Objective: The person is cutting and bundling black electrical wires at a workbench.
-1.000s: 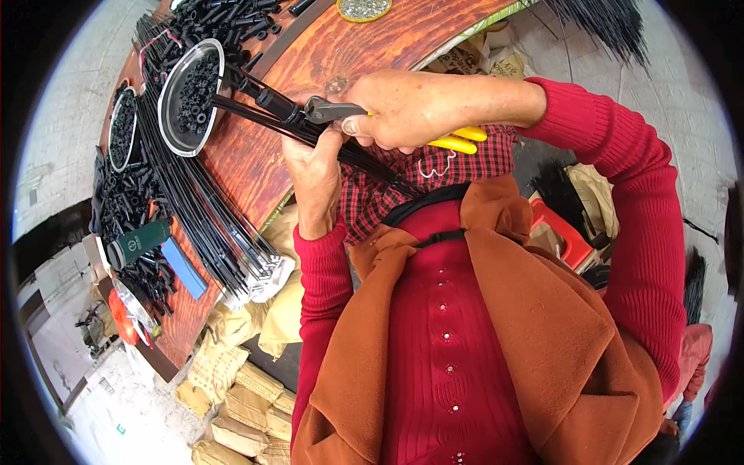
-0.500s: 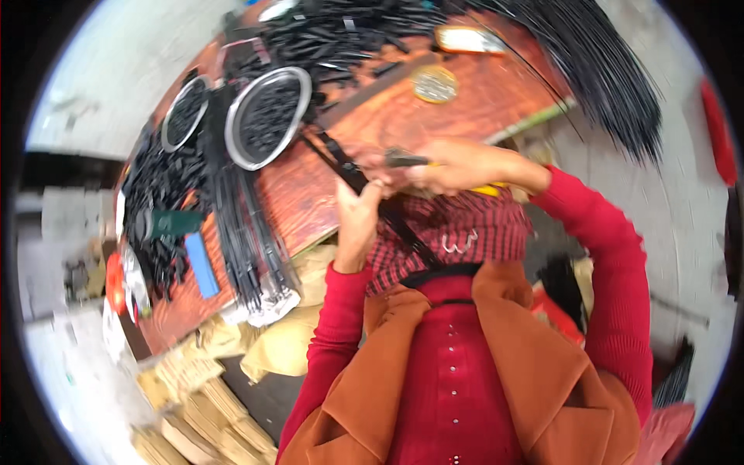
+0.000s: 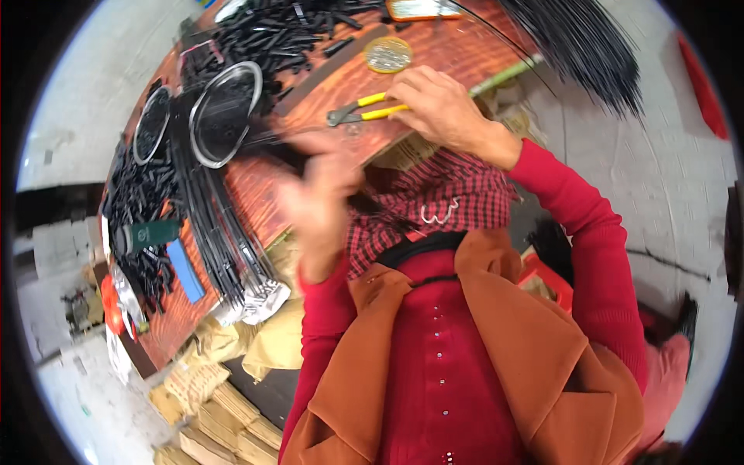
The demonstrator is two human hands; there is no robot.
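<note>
- Surface: we note a reddish-brown wood-grain tabletop, its edges bent by the lens, crowded along its left and far sides.
- Right hand: we find its fingers resting on the yellow handles of the yellow-handled metal pliers, which lie flat on the tabletop, jaws pointing left; the grip looks loose rather than clenched.
- Left hand: raised near the tabletop edge and motion-blurred; we cannot tell how far its grip is open. A dark strip shows beside it, too blurred to identify.
- Round wire-rimmed metal sieve holding short black pieces: left of the pliers; a smaller round sieve lies further left.
- Bundle of long thin black rods: runs across the tabletop's near left part.
- Heap of short black sticks: at the far edge.
- Small round gold-coloured tin lid: just beyond the pliers.
- Room: pale grey concrete floor all round; stacked tan bundles below the tabletop.
</note>
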